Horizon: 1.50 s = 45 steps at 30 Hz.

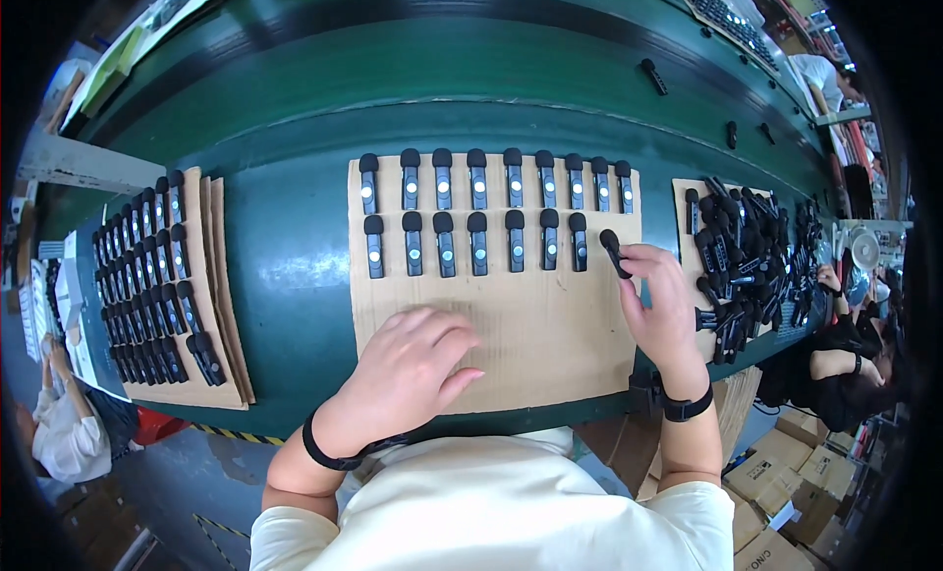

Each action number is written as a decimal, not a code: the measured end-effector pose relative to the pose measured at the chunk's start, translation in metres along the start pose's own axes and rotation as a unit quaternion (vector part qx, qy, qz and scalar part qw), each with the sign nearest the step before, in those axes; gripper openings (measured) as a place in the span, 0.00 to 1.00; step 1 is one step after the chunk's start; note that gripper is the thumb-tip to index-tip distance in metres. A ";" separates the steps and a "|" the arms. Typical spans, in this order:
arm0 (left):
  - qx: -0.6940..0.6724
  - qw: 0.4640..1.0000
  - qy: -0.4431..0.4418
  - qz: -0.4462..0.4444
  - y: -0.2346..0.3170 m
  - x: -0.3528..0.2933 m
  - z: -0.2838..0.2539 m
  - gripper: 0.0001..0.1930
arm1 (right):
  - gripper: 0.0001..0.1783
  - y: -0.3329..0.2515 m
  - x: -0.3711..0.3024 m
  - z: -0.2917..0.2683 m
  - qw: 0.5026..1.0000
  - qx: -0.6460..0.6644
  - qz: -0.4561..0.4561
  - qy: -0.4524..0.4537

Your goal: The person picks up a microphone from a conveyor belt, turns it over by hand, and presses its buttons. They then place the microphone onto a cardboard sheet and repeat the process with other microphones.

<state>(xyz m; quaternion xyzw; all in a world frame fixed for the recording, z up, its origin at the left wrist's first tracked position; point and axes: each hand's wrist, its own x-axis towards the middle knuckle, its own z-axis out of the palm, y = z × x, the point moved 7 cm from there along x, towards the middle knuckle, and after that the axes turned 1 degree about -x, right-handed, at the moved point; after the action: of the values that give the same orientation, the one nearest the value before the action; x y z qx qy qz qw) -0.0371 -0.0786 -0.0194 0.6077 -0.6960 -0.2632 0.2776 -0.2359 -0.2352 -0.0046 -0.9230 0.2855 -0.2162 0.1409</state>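
A small black clip microphone with a foam tip (613, 251) is pinched between the thumb and fingers of my right hand (664, 311). It is tilted at the right end of the second row, over a cardboard sheet (530, 350). Two rows of similar microphones (477, 178) lie on that sheet, foam tips pointing away from me; many have a pale round spot on the body. Above the sheet's near left part is my left hand (408, 360), fingers loosely bent and thumb apart, with nothing seen in it.
A jumbled pile of microphones (732, 252) lies on cardboard at the right. Stacked cardboard at the left bears more microphones in rows (147, 276). A few loose ones (653, 77) lie beyond on the green worktable (285, 266). Other people (850, 360) sit at both sides; boxes (776, 468) stand on the floor.
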 end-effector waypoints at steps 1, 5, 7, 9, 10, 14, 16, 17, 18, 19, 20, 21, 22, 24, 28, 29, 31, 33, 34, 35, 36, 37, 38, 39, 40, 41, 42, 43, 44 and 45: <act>0.010 1.000 -0.016 -0.008 -0.002 0.000 0.003 0.16 | 0.16 0.001 -0.001 0.003 0.999 -0.033 -0.012 -0.002; 0.020 0.999 -0.043 -0.027 -0.005 0.001 0.008 0.16 | 0.13 0.000 -0.010 0.015 0.998 -0.039 -0.021 -0.053; 0.021 0.998 -0.046 -0.028 -0.005 0.001 0.008 0.16 | 0.13 0.001 -0.010 0.016 0.997 -0.040 -0.018 -0.058; 0.024 0.998 -0.052 -0.032 -0.007 0.001 0.009 0.17 | 0.12 0.003 -0.008 0.018 0.997 -0.040 -0.014 -0.068; 0.024 0.998 -0.052 -0.032 -0.007 0.001 0.009 0.17 | 0.12 0.005 -0.006 0.019 0.997 -0.040 -0.014 -0.068; 0.023 0.998 -0.053 -0.030 -0.006 0.000 0.008 0.17 | 0.12 0.011 0.003 0.020 0.998 -0.033 -0.009 -0.059; 0.024 0.998 -0.055 -0.032 -0.007 0.000 0.008 0.16 | 0.13 0.014 0.005 0.022 0.997 -0.032 -0.005 -0.065; 0.024 0.998 -0.056 -0.033 -0.007 0.000 0.008 0.16 | 0.13 0.015 0.006 0.022 0.997 -0.031 -0.003 -0.069; 0.024 0.998 -0.055 -0.033 -0.006 0.000 0.007 0.16 | 0.13 0.016 0.009 0.020 0.997 -0.032 -0.004 -0.069; 0.024 0.998 -0.056 -0.033 -0.006 0.000 0.007 0.16 | 0.14 0.016 0.013 0.016 0.997 -0.017 -0.005 -0.070; 0.024 0.998 -0.057 -0.033 -0.006 0.000 0.007 0.16 | 0.15 0.017 0.019 0.010 0.997 -0.003 -0.006 -0.071; 0.024 0.998 -0.057 -0.034 -0.007 0.000 0.007 0.16 | 0.15 0.019 0.024 0.006 0.997 0.012 -0.007 -0.072; 0.023 0.998 -0.057 -0.033 -0.007 0.001 0.007 0.16 | 0.15 0.024 0.031 0.001 0.997 0.012 -0.006 -0.072; 0.026 0.997 -0.060 -0.035 -0.007 0.001 0.007 0.16 | 0.17 0.040 0.052 -0.011 0.998 -0.017 -0.022 -0.054; 0.026 0.997 -0.058 -0.036 -0.007 0.002 0.007 0.16 | 0.18 0.088 0.105 -0.013 0.998 0.006 0.027 -0.053; 0.025 0.997 -0.055 -0.037 -0.007 0.002 0.007 0.16 | 0.17 0.101 0.120 -0.008 0.996 -0.016 0.049 -0.073; 0.025 0.997 -0.055 -0.042 -0.008 0.001 0.007 0.16 | 0.16 0.127 0.149 0.003 0.993 -0.035 0.067 -0.093; 0.018 0.998 -0.057 -0.037 -0.008 0.002 0.007 0.16 | 0.15 0.148 0.169 0.010 0.985 -0.150 -0.001 -0.088; 0.020 0.997 -0.056 -0.041 -0.009 0.002 0.007 0.16 | 0.15 0.160 0.179 0.017 0.985 -0.147 -0.003 -0.088; 0.021 0.998 -0.051 -0.033 -0.008 0.003 0.007 0.16 | 0.15 0.171 0.187 0.023 0.982 -0.164 -0.012 -0.090; 0.021 0.998 -0.045 -0.025 -0.007 0.003 0.007 0.16 | 0.16 0.181 0.193 0.029 0.979 -0.182 -0.020 -0.092; 0.021 0.999 -0.039 -0.019 -0.006 0.003 0.006 0.16 | 0.16 0.182 0.200 0.035 0.975 -0.198 -0.029 -0.095; 0.021 0.999 -0.039 -0.021 -0.006 0.003 0.006 0.16 | 0.16 0.185 0.206 0.037 0.975 -0.196 -0.030 -0.096; 0.019 0.998 -0.046 -0.026 -0.006 0.004 0.006 0.16 | 0.16 0.197 0.210 0.040 0.971 -0.204 0.023 -0.126; 0.017 0.998 -0.051 -0.035 -0.007 0.003 0.006 0.16 | 0.16 0.200 0.214 0.044 0.963 -0.210 0.072 -0.156; 0.015 0.997 -0.057 -0.043 -0.007 0.003 0.006 0.16 | 0.16 0.204 0.215 0.045 0.951 -0.216 0.123 -0.185; 0.015 0.997 -0.057 -0.044 -0.007 0.003 0.005 0.16 | 0.16 0.200 0.214 0.044 0.951 -0.215 0.122 -0.186; 0.014 0.997 -0.057 -0.041 -0.006 0.003 0.005 0.16 | 0.16 0.197 0.209 0.039 0.966 -0.157 0.136 -0.156; 0.013 0.998 -0.057 -0.038 -0.005 0.004 0.005 0.16 | 0.15 0.194 0.201 0.032 0.975 -0.100 0.151 -0.125; 0.012 0.998 -0.055 -0.034 -0.004 0.004 0.004 0.16 | 0.15 0.185 0.194 0.024 0.981 -0.042 0.163 -0.094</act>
<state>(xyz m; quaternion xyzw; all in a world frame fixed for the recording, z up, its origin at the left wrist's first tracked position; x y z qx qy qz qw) -0.0373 -0.0832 -0.0251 0.6191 -0.6922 -0.2972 0.2219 -0.1662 -0.4935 -0.0342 -0.8854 0.4264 -0.0904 0.1616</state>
